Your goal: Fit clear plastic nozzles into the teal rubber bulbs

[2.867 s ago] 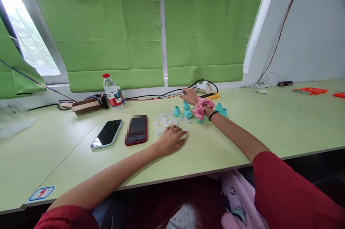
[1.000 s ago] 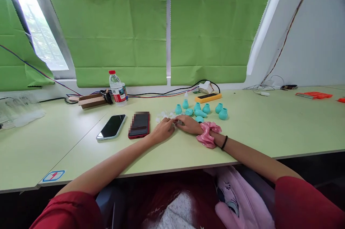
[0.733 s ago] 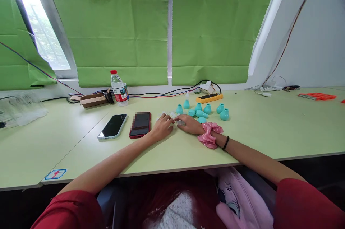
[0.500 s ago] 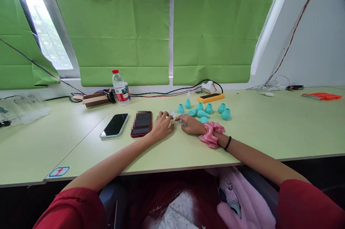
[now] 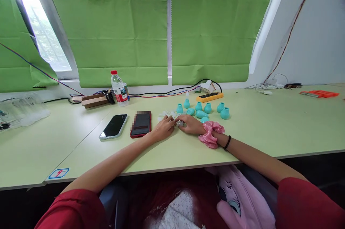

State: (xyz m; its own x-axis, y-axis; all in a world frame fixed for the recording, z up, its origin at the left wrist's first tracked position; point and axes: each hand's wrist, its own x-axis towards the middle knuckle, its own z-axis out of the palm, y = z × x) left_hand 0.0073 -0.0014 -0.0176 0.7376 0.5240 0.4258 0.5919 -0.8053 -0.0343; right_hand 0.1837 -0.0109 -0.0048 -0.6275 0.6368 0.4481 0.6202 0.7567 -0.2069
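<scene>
blue-bordered red arrow sticker (image 5: 58, 173) on table (image 5: 253, 117) | bottle label (image 5: 121, 95): illegible

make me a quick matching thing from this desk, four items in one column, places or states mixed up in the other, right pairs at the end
Column one
1. scrunchie
2. drink bottle
3. turquoise pieces
4. small pale pieces

Column two
A. on the near side of the yellow block
B. just beyond the left hand, near its fingers
C. around the wrist of the right hand
D. upright, with a red cap on

Right pairs: 1-C, 2-D, 3-A, 4-B
</scene>
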